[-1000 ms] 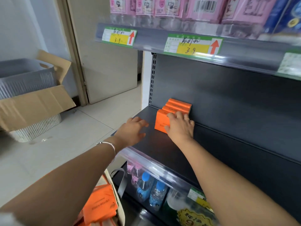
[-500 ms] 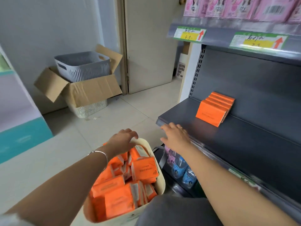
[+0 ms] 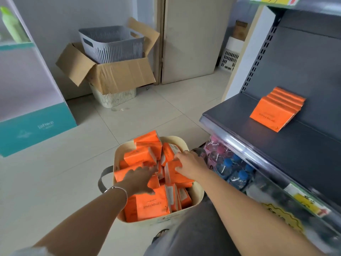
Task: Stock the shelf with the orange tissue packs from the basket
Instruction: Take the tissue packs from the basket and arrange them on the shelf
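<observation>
A cream basket (image 3: 118, 154) stands on the floor below me, heaped with orange tissue packs (image 3: 147, 206). Both my hands reach into it. My left hand (image 3: 140, 180) lies with fingers stretched over the packs in the middle. My right hand (image 3: 190, 163) rests on a pack at the basket's right side, fingers and thumb extended along its top. On the dark grey shelf (image 3: 239, 130) to the right, a short row of several orange packs (image 3: 273, 115) leans back against the rear panel.
Bottled water (image 3: 234, 172) fills the level under the shelf. Behind the basket, a cardboard box (image 3: 118, 74) holds a grey basket (image 3: 112, 43) and sits on a white one (image 3: 114, 97). A teal display stand (image 3: 33, 126) is at the left. My grey-clad knee (image 3: 193, 228) touches the basket.
Both hands left the row on the shelf, swung down and left, and now lie on the packs in the basket. My view dropped from the shelf to the floor.
</observation>
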A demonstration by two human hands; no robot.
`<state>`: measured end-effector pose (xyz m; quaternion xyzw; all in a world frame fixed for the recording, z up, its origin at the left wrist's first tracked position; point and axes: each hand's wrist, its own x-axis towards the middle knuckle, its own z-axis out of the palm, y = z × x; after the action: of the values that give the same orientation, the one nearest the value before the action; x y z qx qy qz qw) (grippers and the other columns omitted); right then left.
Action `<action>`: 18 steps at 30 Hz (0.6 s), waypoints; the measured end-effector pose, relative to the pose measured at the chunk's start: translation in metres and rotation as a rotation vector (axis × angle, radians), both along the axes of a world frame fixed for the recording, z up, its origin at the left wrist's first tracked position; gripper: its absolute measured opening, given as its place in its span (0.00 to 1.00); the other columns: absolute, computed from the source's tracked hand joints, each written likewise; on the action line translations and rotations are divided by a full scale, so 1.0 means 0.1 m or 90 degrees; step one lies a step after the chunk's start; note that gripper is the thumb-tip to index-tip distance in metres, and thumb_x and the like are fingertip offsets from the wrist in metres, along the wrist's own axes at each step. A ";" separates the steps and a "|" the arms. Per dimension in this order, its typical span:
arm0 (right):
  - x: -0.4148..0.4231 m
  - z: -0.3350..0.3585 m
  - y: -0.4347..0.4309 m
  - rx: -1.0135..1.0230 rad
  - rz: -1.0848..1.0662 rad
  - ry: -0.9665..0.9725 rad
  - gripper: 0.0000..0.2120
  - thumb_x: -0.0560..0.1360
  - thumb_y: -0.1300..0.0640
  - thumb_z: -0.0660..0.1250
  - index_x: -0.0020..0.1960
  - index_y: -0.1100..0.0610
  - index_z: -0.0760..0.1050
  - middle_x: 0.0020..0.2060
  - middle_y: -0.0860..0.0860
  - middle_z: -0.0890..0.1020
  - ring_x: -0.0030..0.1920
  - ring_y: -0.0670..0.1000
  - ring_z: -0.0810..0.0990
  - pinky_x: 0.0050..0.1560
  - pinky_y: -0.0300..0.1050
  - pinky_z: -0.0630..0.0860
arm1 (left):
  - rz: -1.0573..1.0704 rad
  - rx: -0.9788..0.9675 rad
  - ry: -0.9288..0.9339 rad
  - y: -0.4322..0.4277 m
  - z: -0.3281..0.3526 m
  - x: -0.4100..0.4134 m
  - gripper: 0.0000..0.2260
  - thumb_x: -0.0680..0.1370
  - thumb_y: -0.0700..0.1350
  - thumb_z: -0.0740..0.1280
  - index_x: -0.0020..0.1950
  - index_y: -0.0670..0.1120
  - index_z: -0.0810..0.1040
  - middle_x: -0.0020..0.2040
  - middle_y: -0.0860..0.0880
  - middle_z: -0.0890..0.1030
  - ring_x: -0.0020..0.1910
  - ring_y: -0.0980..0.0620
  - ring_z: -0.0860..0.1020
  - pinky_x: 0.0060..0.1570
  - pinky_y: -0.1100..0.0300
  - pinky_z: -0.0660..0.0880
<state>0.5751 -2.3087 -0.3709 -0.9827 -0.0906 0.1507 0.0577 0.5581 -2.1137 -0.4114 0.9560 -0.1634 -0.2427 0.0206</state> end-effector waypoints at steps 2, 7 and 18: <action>0.01 -0.07 0.04 -0.012 0.008 0.027 0.21 0.77 0.47 0.61 0.69 0.48 0.66 0.66 0.54 0.70 0.66 0.59 0.69 0.60 0.56 0.71 | -0.007 0.038 -0.001 -0.02 -0.07 -0.03 0.40 0.70 0.55 0.72 0.75 0.54 0.53 0.71 0.48 0.65 0.69 0.44 0.66 0.63 0.46 0.67; 0.06 -0.13 0.07 -0.018 0.028 0.074 0.19 0.77 0.48 0.61 0.68 0.50 0.68 0.65 0.54 0.71 0.65 0.58 0.70 0.59 0.53 0.70 | 0.049 0.013 -0.074 0.01 -0.22 0.03 0.25 0.76 0.42 0.63 0.71 0.51 0.59 0.64 0.47 0.74 0.61 0.44 0.75 0.53 0.49 0.74; -0.07 -0.55 0.61 -0.106 0.136 0.286 0.28 0.71 0.47 0.71 0.67 0.56 0.68 0.63 0.54 0.73 0.61 0.58 0.73 0.60 0.57 0.73 | 0.146 -0.064 -0.023 0.36 -0.01 0.28 0.18 0.71 0.46 0.67 0.59 0.48 0.67 0.52 0.47 0.78 0.53 0.44 0.78 0.41 0.55 0.73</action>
<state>0.5677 -2.2480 -0.4261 -0.9109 -0.1660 0.3772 -0.0207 0.5857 -2.0777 -0.4128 0.9704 -0.0653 -0.2128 0.0931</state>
